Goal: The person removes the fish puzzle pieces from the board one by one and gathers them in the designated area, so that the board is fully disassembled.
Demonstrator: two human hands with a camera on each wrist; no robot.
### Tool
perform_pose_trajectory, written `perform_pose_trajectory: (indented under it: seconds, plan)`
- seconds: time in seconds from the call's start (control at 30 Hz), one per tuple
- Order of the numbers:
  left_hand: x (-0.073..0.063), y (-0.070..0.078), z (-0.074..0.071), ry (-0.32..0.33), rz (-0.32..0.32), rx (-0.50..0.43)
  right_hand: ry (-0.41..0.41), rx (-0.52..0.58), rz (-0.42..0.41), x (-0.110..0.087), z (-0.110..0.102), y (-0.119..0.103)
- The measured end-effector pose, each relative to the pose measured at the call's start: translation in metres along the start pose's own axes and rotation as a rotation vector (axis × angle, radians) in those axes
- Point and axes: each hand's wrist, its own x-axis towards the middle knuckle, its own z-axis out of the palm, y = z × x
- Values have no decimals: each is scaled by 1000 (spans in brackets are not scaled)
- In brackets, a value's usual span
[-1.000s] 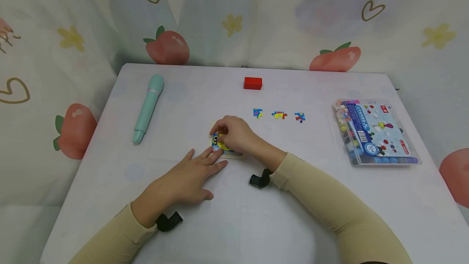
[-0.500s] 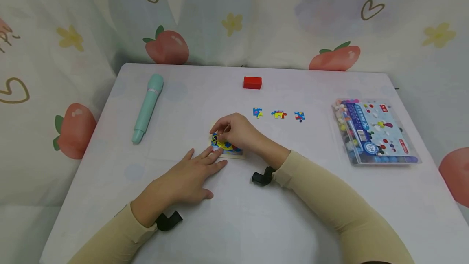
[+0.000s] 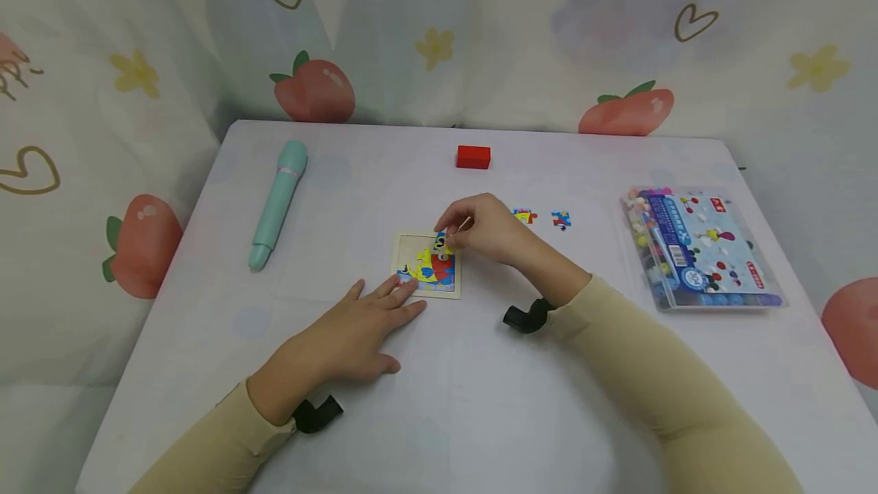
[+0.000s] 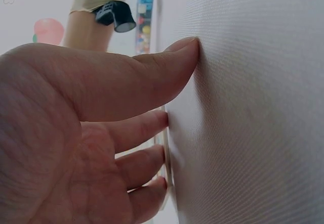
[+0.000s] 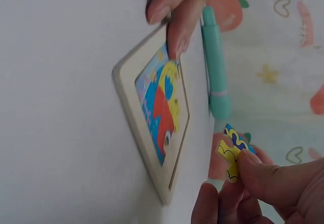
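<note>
R hand point(image 3: 487, 229) moved rt, pinching 1 pc point(image 5: 230, 155); L hand point(image 3: 350, 338) spread, touching 1 board point(image 3: 415, 244).

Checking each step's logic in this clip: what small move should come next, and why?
Probably lower the pinched puzzle piece into the uncovered far strip of the wooden tray, though its exact slot is unclear. The right hand holds the piece above the tray's far right corner, and the left hand rests on the near left corner, which should steady it.
</note>
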Motion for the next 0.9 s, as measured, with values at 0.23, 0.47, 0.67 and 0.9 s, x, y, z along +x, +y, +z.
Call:
perform_pose_trajectory:
  seconds: [0.23, 0.47, 0.67, 0.9]
  plan:
    - [0, -1, 1, 3, 1, 18, 22, -67, 75, -4, -26, 27]
    - [-1, -2, 1, 7, 4, 20, -1, -97, 122, -2, -35, 42]
    - [0, -2, 2, 9, 4, 22, -14, -105, 143, 2, -37, 44]
    - [0, -2, 2, 6, 1, 28, 2, -184, 133, 6, -31, 47]
